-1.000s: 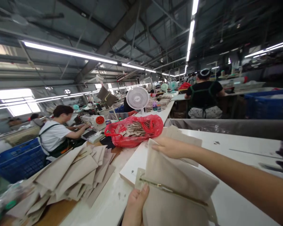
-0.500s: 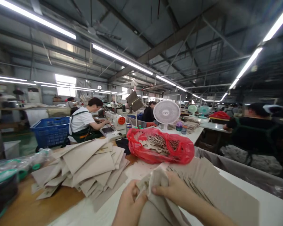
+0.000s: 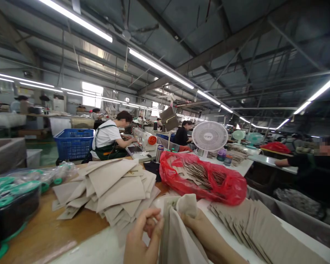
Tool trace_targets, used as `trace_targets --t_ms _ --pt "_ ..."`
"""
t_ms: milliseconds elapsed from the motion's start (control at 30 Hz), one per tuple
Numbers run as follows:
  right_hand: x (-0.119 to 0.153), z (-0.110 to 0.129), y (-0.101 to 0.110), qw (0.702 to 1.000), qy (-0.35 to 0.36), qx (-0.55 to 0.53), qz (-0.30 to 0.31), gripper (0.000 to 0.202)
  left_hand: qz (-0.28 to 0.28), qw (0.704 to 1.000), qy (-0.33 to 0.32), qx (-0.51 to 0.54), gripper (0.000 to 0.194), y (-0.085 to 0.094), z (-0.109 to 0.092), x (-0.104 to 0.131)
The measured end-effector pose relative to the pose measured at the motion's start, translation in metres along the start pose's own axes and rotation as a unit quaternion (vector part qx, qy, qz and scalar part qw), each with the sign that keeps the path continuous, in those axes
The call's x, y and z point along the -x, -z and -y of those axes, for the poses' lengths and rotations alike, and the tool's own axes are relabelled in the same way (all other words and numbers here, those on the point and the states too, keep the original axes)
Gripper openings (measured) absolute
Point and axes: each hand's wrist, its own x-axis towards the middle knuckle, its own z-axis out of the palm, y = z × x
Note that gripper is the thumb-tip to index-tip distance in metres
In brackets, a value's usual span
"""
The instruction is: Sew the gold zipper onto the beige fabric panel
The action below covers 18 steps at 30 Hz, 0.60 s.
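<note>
At the near edge of the bench (image 3: 99,245), both hands hold a beige cloth piece (image 3: 178,234) upright between them. The left hand (image 3: 141,238) has its grip closed on the cloth's left edge, fingers pinched; the right hand (image 3: 200,231) closes its grip on the right side from behind. Just right lies a fanned row of cut beige pieces (image 3: 253,227). Beyond sits a red plastic bag (image 3: 206,178) of scraps, and left of it a loose heap of cloth panels (image 3: 112,187). Farther off, a white fan (image 3: 209,136) stands, and a person (image 3: 108,137) sits at a sewing machine (image 3: 144,137).
</note>
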Motion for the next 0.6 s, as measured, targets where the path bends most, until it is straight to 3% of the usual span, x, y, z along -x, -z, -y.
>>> trace_targets --t_ms 67,167,267,367,433,500,567,600 --pt "0.001 0.001 -0.007 0.998 -0.015 -0.062 0.012 0.045 -0.044 0.997 -0.047 -0.047 0.026 0.004 0.003 -0.009" --pt "0.002 -0.003 -0.015 0.995 -0.02 -0.091 0.023 0.046 0.006 0.998 -0.054 -0.029 0.015 0.002 0.01 -0.016" --pt "0.001 -0.014 -0.02 0.992 -0.024 -0.118 0.04 0.046 0.04 0.998 -0.029 0.023 0.022 -0.002 0.015 -0.018" --pt "-0.005 -0.022 -0.011 0.994 -0.028 -0.089 0.047 0.047 0.051 0.998 -0.045 -0.009 0.022 0.0 0.017 -0.018" --pt "-0.01 -0.018 0.004 1.0 -0.003 -0.014 0.004 0.047 0.026 0.992 -0.08 -0.095 0.016 0.006 0.018 -0.018" --pt "-0.009 -0.005 0.022 0.988 0.05 0.093 -0.11 0.046 -0.006 0.972 -0.129 -0.195 0.014 0.013 0.019 -0.02" --pt "0.005 0.013 0.032 0.942 0.13 0.197 -0.239 0.041 -0.031 0.941 -0.176 -0.289 0.015 0.018 0.02 -0.023" --pt "0.016 0.021 0.032 0.914 0.176 0.241 -0.275 0.037 -0.037 0.922 -0.196 -0.33 0.015 0.019 0.02 -0.025"
